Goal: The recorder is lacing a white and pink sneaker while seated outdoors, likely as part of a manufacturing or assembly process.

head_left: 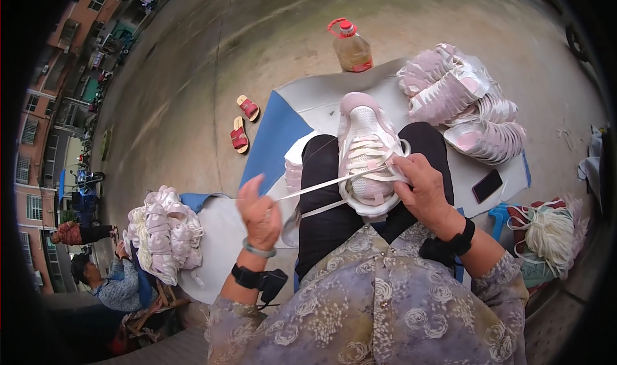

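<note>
A pink and white sneaker upper (365, 124) lies across my thighs with its toe pointing away from me. White lace crosses it in several rows. My left hand (259, 214), a little blurred, is drawn out to the left and closed on a white shoelace (321, 186), which runs taut back to the upper. Another strand of lace slants down over my left thigh. At the upper's right edge, my right hand (421, 188) is closed on the lace beside a small loop; its fingertips partly hide the eyelets there.
Stacked pink and white uppers (459, 98) lie at the right, and another bundle (166, 233) at the left. A phone (487, 186) rests on the sheet near a hank of white laces (551, 239). Ahead stand a red-capped bottle (353, 50) and red sandals (239, 135). Another person (119, 284) sits at far left.
</note>
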`<act>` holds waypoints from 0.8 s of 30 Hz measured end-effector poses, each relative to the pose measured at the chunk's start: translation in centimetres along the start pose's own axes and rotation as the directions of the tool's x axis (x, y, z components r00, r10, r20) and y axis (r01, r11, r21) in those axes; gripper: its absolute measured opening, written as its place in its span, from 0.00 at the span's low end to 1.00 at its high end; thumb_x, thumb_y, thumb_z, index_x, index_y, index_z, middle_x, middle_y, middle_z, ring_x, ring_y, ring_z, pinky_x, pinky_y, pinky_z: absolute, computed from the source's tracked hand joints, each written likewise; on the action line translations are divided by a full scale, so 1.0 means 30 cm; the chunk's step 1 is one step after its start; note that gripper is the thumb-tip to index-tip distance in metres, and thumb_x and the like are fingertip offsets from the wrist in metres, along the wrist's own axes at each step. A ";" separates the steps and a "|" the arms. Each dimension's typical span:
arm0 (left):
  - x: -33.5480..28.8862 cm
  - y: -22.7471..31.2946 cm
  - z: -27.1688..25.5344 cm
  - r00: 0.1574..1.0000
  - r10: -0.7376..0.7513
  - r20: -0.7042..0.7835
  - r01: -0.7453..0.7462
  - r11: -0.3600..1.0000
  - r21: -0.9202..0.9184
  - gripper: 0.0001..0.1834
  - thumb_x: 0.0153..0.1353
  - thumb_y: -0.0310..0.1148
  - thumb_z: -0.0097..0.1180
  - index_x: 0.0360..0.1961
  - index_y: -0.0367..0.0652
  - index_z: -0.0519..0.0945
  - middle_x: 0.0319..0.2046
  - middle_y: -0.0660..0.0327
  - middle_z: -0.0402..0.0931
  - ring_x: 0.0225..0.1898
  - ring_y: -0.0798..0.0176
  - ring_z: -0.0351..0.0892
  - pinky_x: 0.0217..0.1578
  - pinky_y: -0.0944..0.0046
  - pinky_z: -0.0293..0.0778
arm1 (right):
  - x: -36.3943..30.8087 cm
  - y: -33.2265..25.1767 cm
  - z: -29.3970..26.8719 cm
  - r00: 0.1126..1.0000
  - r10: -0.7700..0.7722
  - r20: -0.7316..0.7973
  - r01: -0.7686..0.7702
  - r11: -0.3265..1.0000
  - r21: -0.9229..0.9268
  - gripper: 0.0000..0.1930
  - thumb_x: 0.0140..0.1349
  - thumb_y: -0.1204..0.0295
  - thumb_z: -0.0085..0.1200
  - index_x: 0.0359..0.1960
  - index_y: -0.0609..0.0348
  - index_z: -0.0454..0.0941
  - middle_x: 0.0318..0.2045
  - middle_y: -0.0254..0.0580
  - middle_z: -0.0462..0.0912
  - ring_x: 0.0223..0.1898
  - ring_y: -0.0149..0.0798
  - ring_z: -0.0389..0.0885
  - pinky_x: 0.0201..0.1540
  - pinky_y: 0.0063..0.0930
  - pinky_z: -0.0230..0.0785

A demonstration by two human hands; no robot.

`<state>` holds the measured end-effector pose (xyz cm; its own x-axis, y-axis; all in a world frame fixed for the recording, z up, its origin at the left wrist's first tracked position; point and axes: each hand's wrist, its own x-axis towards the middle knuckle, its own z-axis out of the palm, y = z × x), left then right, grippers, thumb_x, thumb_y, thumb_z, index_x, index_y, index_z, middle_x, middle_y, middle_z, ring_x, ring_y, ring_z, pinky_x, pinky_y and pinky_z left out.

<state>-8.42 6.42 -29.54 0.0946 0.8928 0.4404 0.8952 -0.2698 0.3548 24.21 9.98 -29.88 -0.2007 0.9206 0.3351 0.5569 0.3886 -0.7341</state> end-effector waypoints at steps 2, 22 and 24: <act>-0.090 -0.107 -0.034 0.996 -0.092 -0.004 0.092 0.993 0.080 0.04 0.41 0.25 0.53 0.16 0.38 0.71 0.48 0.46 0.72 0.51 0.43 0.67 0.55 0.49 0.56 | 0.008 -0.005 0.002 0.998 -0.052 -0.021 0.052 0.999 -0.009 0.21 0.44 0.80 0.55 0.45 0.56 0.74 0.33 0.46 0.74 0.31 0.47 0.76 0.33 0.32 0.69; 0.131 0.223 0.171 0.964 0.191 0.185 -0.136 0.952 -0.274 0.12 0.50 0.36 0.59 0.33 0.40 0.75 0.45 0.52 0.71 0.48 0.48 0.68 0.51 0.51 0.58 | 0.091 0.104 -0.021 0.878 0.445 0.179 -0.469 0.717 0.516 0.06 0.61 0.72 0.52 0.33 0.62 0.75 0.18 0.28 0.73 0.17 0.19 0.67 0.18 0.13 0.59; 0.131 0.226 0.176 0.965 0.177 0.195 -0.115 0.949 -0.293 0.12 0.50 0.35 0.59 0.32 0.39 0.74 0.44 0.52 0.71 0.48 0.49 0.68 0.51 0.52 0.59 | 0.107 0.082 -0.050 0.792 0.516 0.327 -0.594 0.526 0.609 0.05 0.61 0.73 0.49 0.32 0.60 0.75 0.23 0.30 0.76 0.24 0.22 0.71 0.28 0.17 0.66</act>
<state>0.33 10.00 -29.75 0.3349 0.8839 0.3264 0.7112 -0.4644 0.5278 26.14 13.83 -29.72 -0.1353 0.9422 -0.3065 -0.0786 -0.3186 -0.9446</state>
